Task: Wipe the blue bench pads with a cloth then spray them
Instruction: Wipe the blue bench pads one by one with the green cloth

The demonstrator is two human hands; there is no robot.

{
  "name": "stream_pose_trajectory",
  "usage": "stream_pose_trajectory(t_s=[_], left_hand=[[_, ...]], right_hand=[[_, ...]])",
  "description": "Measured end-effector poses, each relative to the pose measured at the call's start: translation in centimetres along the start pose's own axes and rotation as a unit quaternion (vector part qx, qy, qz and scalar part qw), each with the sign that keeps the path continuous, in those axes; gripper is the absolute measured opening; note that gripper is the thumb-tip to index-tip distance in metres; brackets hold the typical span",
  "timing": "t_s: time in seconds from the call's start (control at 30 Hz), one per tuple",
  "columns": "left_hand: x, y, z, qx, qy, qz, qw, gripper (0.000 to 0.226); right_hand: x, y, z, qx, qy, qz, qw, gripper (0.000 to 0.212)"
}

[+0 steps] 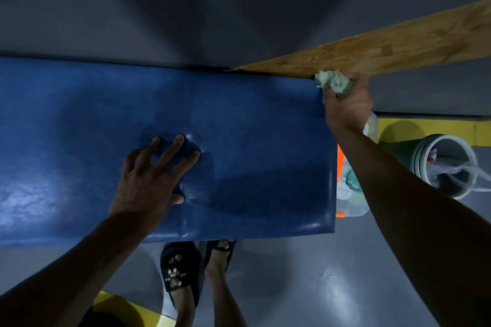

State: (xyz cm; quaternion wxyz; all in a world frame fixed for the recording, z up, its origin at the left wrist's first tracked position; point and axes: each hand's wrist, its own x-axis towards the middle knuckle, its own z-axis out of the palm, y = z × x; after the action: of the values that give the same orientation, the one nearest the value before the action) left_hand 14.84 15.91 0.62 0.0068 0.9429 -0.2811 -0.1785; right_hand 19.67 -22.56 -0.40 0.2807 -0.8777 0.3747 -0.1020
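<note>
My right hand point(346, 103) is closed on the crumpled pale-green cloth point(332, 81) at the padded blue vinyl bench surface's point(252, 114) far right corner; its long axis runs leftward, where my left hand point(152, 175) presses flat, fingers spread.

No legible text, only blurred lettering on the sandal point(177, 273).

I see my left hand point(148, 180) pressed flat on the middle of the blue padded vinyl bench pad point(252, 125). My right hand point(348, 103) grips the crumpled pale cloth point(330, 81) at the pad's far right corner, against the slanting plywood board point(385, 48). The white plastic bucket point(446, 164) stands on the floor to the right, with the clear plastic bottle point(350, 183) between bucket and pad.
</note>
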Motion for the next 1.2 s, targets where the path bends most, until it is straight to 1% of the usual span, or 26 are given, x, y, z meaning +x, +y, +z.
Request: stream_pose_trajectory(t_s=[0.1,0.13,0.17,0.23,0.3,0.33,0.4,0.47,0.5,0.57,0.6,0.63,0.7,0.77,0.83,0.93,0.97,1.03,1.1,1.2], left_hand=[[0.1,0.0,0.2,-0.004,0.0,-0.001,1.0,0.11],[0.1,0.0,0.3,-0.007,0.001,-0.002,1.0,0.111],[0.1,0.1,0.3,-0.009,0.002,-0.002,1.0,0.111],[0.2,0.1,0.4,-0.013,0.008,-0.003,1.0,0.112],[0.2,0.0,0.5,-0.013,0.006,-0.008,1.0,0.113],[0.1,0.0,0.5,-0.012,0.004,-0.008,1.0,0.113],[0.0,0.1,0.5,-0.011,-0.002,-0.007,1.0,0.113],[0.0,0.2,0.3,-0.008,-0.011,-0.009,1.0,0.114],[0.1,0.2,0.2,-0.006,-0.012,-0.01,1.0,0.114],[0.2,0.2,0.1,-0.004,-0.012,-0.01,1.0,0.114],[0.1,0.1,0.1,-0.003,-0.01,-0.01,1.0,0.113],[0.1,0.0,0.1,-0.002,-0.007,-0.009,1.0,0.113],[0.0,0.0,0.2,-0.003,-0.003,-0.006,1.0,0.114],[0.0,0.1,0.2,-0.008,-0.001,-0.004,1.0,0.115],[0.0,0.1,0.2,-0.01,-0.005,-0.005,1.0,0.115],[-0.1,0.3,0.2,-0.006,-0.012,-0.008,1.0,0.113],[-0.1,0.2,0.2,-0.003,-0.013,-0.009,1.0,0.113],[0.1,0.2,0.2,0.0,-0.014,-0.008,1.0,0.112],[0.2,0.0,0.2,0.005,-0.022,-0.007,1.0,0.112],[0.0,-0.2,0.2,0.019,-0.037,-0.009,0.999,0.112]], right_hand=[[0.6,0.0,0.6,-0.049,0.029,0.142,0.988,0.045],[0.4,0.0,1.1,-0.068,0.04,0.166,0.983,0.044],[0.1,-0.2,1.7,-0.074,0.057,0.159,0.983,0.041],[-1.3,-1.5,3.1,-0.061,0.097,0.088,0.99,0.037],[-3.8,-3.7,5.2,-0.064,0.089,-0.021,0.994,0.034],[-5.6,-5.3,6.5,-0.062,0.068,-0.085,0.992,0.034],[-9.6,-9.5,9.0,-0.049,-0.012,-0.198,0.979,0.036],[-12.7,-13.1,10.7,-0.047,-0.099,-0.301,0.947,0.034],[-13.0,-14.1,10.8,-0.048,-0.129,-0.341,0.93,0.034],[-10.8,-12.9,9.6,-0.073,-0.153,-0.376,0.911,0.036],[-9.0,-11.3,8.5,-0.085,-0.15,-0.373,0.912,0.037],[-6.9,-9.0,7.2,-0.09,-0.142,-0.353,0.92,0.038],[-3.3,-4.4,3.9,-0.078,-0.116,-0.281,0.95,0.035],[-1.6,-2.1,1.4,-0.061,-0.097,-0.231,0.966,0.032],[-1.7,-2.1,1.6,-0.056,-0.077,-0.192,0.977,0.032],[-4.4,-5.0,4.5,-0.041,-0.014,-0.108,0.993,0.034],[-5.6,-6.4,5.7,-0.03,0.001,-0.1,0.995,0.035],[-7.9,-9.3,8.1,-0.028,-0.004,-0.122,0.992,0.038],[-9.8,-11.8,9.7,-0.037,-0.029,-0.155,0.987,0.041],[-10.6,-12.1,9.5,-0.053,-0.083,-0.232,0.968,0.043]])
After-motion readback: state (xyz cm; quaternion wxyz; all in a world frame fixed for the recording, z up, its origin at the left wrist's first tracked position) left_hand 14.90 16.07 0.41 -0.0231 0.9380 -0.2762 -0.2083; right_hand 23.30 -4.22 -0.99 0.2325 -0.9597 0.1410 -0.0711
